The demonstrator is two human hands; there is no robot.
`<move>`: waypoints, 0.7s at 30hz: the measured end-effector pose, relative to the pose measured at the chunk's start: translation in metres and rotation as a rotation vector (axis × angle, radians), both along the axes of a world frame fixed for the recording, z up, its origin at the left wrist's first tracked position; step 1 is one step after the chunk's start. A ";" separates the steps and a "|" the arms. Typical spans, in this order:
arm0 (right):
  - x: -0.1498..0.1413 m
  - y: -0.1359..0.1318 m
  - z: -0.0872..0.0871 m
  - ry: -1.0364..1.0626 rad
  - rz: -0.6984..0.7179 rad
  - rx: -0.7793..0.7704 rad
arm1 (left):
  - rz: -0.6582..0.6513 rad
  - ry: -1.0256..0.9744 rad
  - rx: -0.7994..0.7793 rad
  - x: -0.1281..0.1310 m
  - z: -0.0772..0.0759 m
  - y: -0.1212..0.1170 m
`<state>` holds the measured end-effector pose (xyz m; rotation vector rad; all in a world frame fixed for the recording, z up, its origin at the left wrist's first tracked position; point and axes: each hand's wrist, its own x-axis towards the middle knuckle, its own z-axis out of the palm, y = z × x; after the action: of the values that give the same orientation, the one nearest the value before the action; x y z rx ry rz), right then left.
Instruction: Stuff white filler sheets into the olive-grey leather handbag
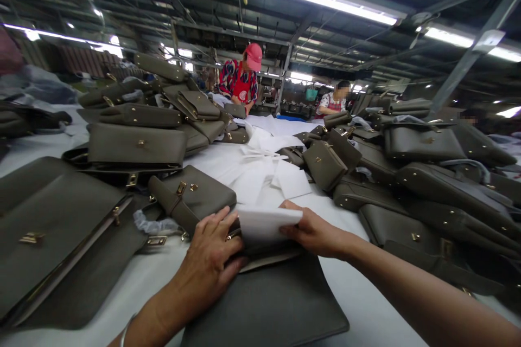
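Paper [266,223], pinched in the right hand [313,233] at the mouth of the bag [264,303] lying nearest on the table [358,293], could crumple if the flat, open left hand [211,263] lets the mouth close.

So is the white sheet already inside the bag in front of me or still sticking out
Partly in: the white sheet juts from the mouth of the grey handbag, the right hand holding its edge and the left hand pressing the bag's opening.

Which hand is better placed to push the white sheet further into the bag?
Right. The right hand already grips the white sheet at its edge; the left hand lies flat on the grey bag.
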<state>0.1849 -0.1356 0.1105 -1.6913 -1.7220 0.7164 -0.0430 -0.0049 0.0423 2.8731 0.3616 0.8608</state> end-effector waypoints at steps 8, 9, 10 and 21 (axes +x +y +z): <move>-0.020 0.038 0.049 -0.762 0.260 -0.344 | 0.077 -0.010 0.011 -0.005 0.008 -0.003; -0.024 0.044 0.053 -0.850 0.315 -0.377 | 0.095 -0.006 0.019 -0.006 0.009 -0.003; -0.028 0.050 0.056 -0.924 0.374 -0.400 | 0.105 -0.002 0.029 -0.006 0.008 -0.003; -0.027 0.030 0.018 -0.059 0.157 0.039 | 0.046 0.010 -0.102 -0.009 0.010 -0.003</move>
<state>0.1577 -0.1055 0.1282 -1.5786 -1.9136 0.7046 -0.0519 -0.0077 0.0521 2.7865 0.4602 0.8101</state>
